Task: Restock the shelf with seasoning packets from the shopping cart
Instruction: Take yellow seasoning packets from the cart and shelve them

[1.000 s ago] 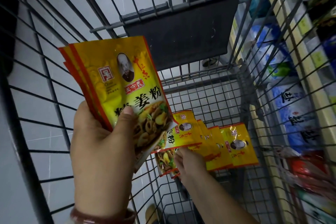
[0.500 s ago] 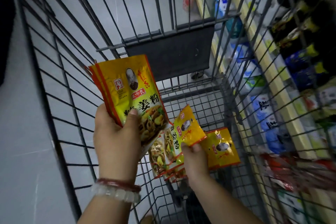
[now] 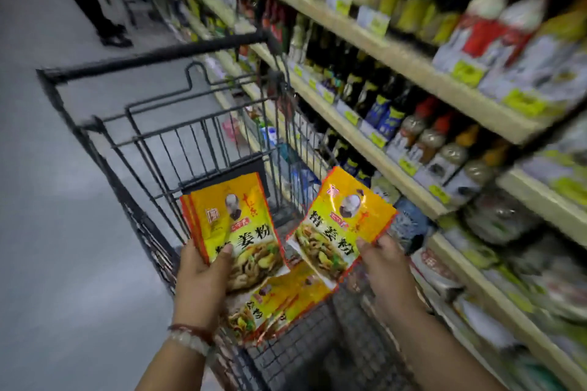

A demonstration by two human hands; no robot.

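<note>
Left hand gripped a fanned stack of yellow packets, thumb on the front, held upright over the cart. Right hand pinched one packet by its lower edge, tilted toward the shelf. More loose packets lay below, between both hands, in the cart. Bottles stood on the shelf beyond the right hand, blurred. Bracelets sat on the left wrist.

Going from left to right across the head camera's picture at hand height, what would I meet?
Grey floor → shopping cart's left side → left hand gripping a stack of yellow seasoning packets → right hand pinching a yellow seasoning packet → store shelves.
</note>
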